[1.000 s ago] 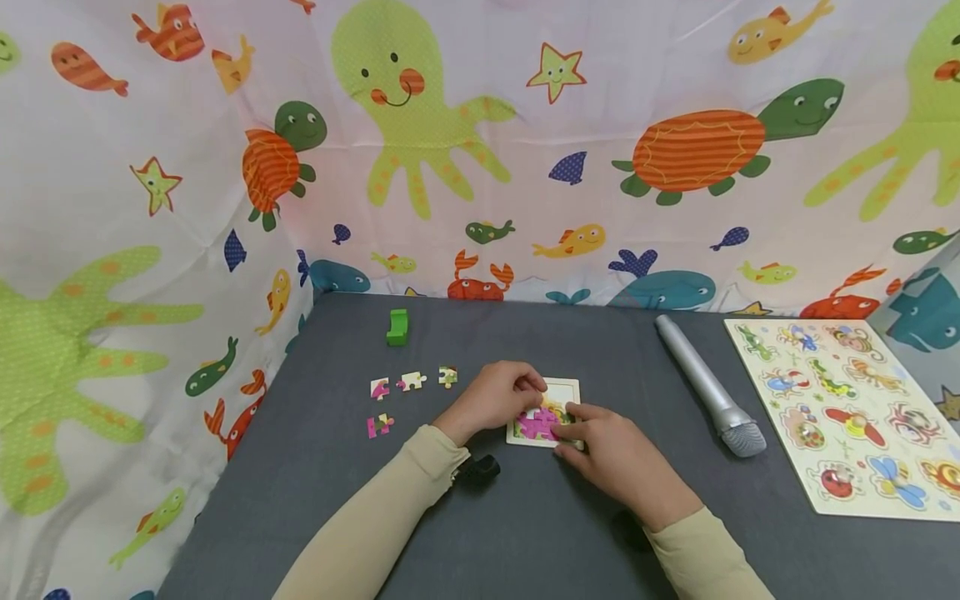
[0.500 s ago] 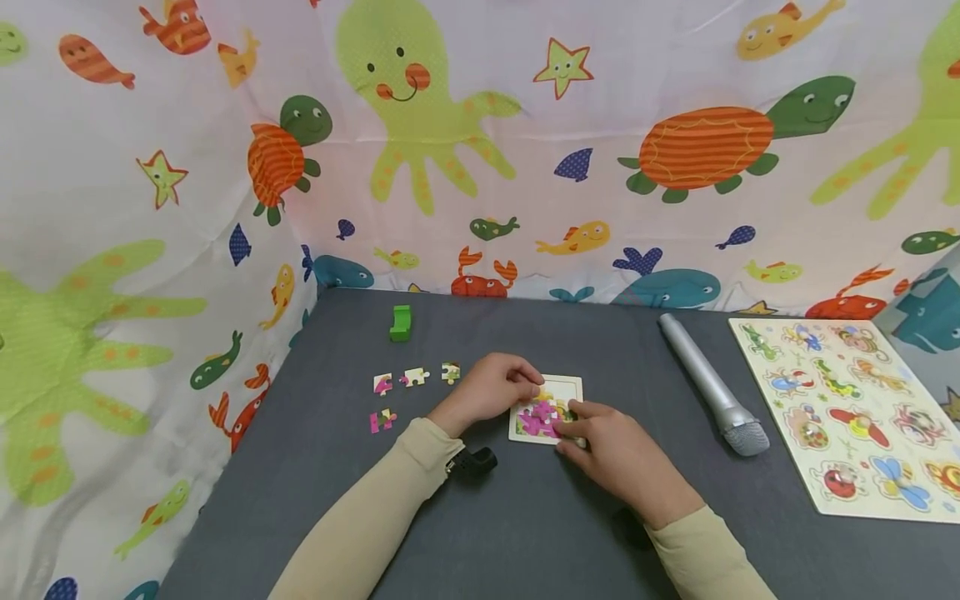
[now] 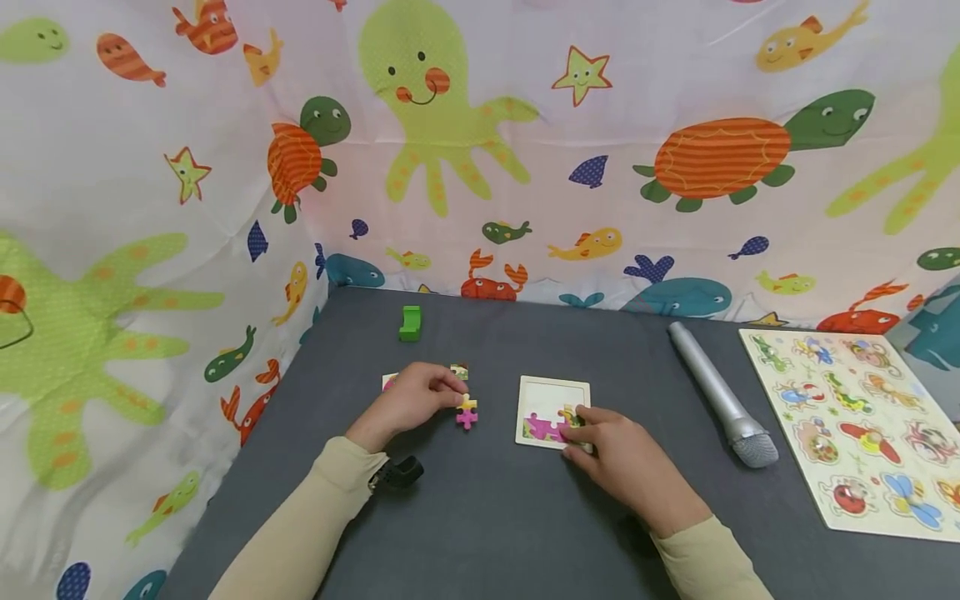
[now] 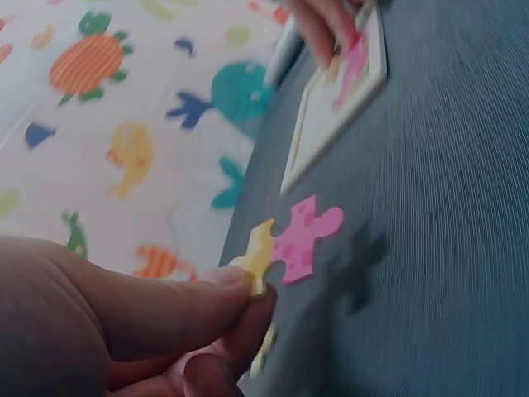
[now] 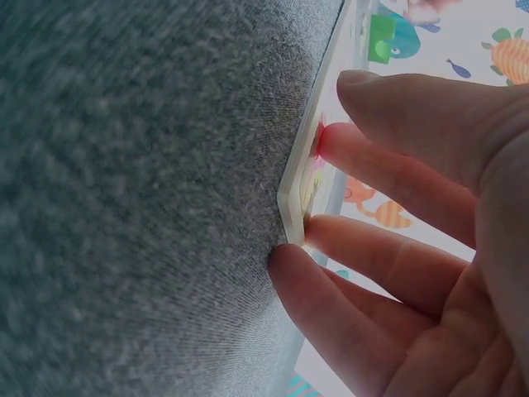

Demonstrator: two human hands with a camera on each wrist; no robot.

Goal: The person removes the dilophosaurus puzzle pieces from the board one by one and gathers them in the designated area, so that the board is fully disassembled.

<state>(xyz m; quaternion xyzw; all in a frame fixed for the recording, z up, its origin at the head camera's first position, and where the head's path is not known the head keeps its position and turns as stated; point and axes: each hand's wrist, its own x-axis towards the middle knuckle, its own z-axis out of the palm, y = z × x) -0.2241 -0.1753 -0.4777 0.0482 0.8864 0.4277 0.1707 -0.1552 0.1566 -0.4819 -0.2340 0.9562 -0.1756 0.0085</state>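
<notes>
My left hand (image 3: pixel 412 396) pinches a yellow and pink jigsaw piece (image 3: pixel 467 419) between thumb and fingertips, left of a small puzzle tray (image 3: pixel 555 382). In the left wrist view the jigsaw piece (image 4: pixel 302 236) sticks out past the fingertips, its shadow on the dark cloth. Pink pieces (image 3: pixel 538 427) lie along the lower part of the tray; its upper part shows bare wood. My right hand (image 3: pixel 626 462) rests at the tray's lower right, covering that corner. In the right wrist view its fingers (image 5: pixel 388 178) touch the tray's edge and a pink piece.
Loose jigsaw pieces (image 3: pixel 460 372) lie behind my left hand, partly hidden by it. A green block (image 3: pixel 410 323) stands farther back. To the right are a silver microphone (image 3: pixel 723 396) and an insect puzzle board (image 3: pixel 877 523). A printed curtain (image 3: pixel 450 167) closes off the back and left.
My left hand has moved left, off the tray, carrying the yellow and pink jigsaw piece out of it. The right hand stays at the tray's corner. The head view has shifted slightly.
</notes>
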